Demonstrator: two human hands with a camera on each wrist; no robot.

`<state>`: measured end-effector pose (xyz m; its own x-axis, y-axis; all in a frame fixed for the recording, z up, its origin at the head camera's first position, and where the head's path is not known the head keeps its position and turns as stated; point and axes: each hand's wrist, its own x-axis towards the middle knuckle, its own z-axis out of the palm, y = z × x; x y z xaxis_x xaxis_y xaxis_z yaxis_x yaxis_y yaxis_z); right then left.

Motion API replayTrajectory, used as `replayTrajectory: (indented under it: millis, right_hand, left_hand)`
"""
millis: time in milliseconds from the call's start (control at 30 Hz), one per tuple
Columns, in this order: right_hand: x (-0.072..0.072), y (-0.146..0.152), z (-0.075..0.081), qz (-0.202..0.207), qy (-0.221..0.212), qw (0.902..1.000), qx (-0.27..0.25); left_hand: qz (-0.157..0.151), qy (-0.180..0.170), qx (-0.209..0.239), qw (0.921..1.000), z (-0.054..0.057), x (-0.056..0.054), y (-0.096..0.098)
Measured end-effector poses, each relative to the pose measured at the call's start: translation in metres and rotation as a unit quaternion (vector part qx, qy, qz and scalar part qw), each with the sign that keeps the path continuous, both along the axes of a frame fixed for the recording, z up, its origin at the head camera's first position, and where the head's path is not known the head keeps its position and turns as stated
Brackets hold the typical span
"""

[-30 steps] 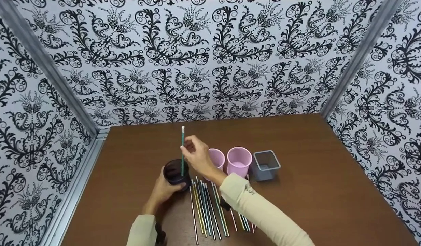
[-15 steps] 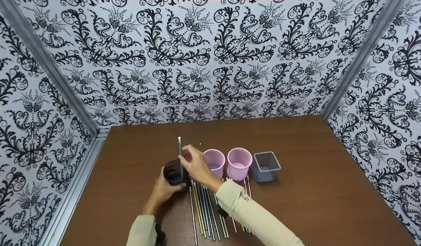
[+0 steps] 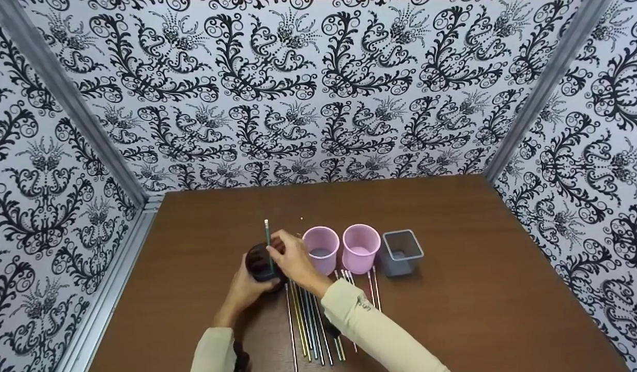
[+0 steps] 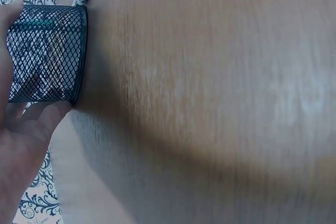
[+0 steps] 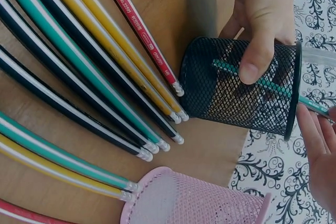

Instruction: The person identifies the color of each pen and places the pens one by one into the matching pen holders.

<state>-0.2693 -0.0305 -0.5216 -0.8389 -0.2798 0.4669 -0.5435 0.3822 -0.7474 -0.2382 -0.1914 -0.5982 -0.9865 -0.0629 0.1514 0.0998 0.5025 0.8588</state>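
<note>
My left hand (image 3: 242, 288) grips the black mesh pencil cup (image 3: 257, 254) from its left side, thumb across the near wall. In the left wrist view, its fingers curl round the mesh cup (image 4: 47, 59). My right hand (image 3: 293, 258) pinches a green pencil (image 3: 267, 231) above the rim, white eraser end up. Seen through the mesh in the right wrist view, the lower length of the green pencil (image 5: 262, 83) is inside the cup, slanting, its end short of the base. Right-hand fingertips (image 5: 307, 113) are right at the rim.
Several red, yellow, green and black pencils (image 3: 303, 330) lie side by side on the brown table (image 3: 452, 310), partly under the right forearm. Right of the hands stand two pink mesh cups (image 3: 361, 258) and a grey square container (image 3: 401, 264). Patterned walls (image 3: 318, 103) enclose the table.
My right hand has lowered the green pencil deeper into the black mesh cup and shifted slightly left. The left hand keeps its grip on the cup, which stays in place.
</note>
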Motion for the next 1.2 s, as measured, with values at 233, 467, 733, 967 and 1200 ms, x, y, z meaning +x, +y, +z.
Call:
replayTrajectory:
  millis: [233, 467, 733, 967, 1200]
  right_hand:
    - [0.0024, 0.0006, -0.0050, 0.005, -0.048, 0.9987, 0.018]
    - [0.0014, -0.0045, 0.0008, -0.002, -0.056, 0.9970, 0.054]
    - [0.0026, -0.0043, 0.0012, -0.015, -0.067, 0.9949, 0.074]
    - [0.0057, -0.0035, -0.0014, -0.018, -0.059, 0.9965, 0.056]
    - [0.0056, -0.0022, -0.0029, -0.012, -0.068, 0.9971, 0.032]
  left_hand:
    - [-0.005, -0.015, 0.008, 0.9999, -0.0010, 0.0009, 0.0015]
    - [-0.001, -0.013, 0.005, 0.9999, 0.0026, -0.0002, -0.0027]
    - [0.002, -0.011, -0.003, 0.9999, -0.0005, 0.0010, -0.0025]
    - [0.005, -0.015, -0.004, 0.9999, -0.0019, 0.0000, -0.0005]
    - [0.007, -0.021, 0.002, 0.9997, -0.0031, 0.0020, 0.0012]
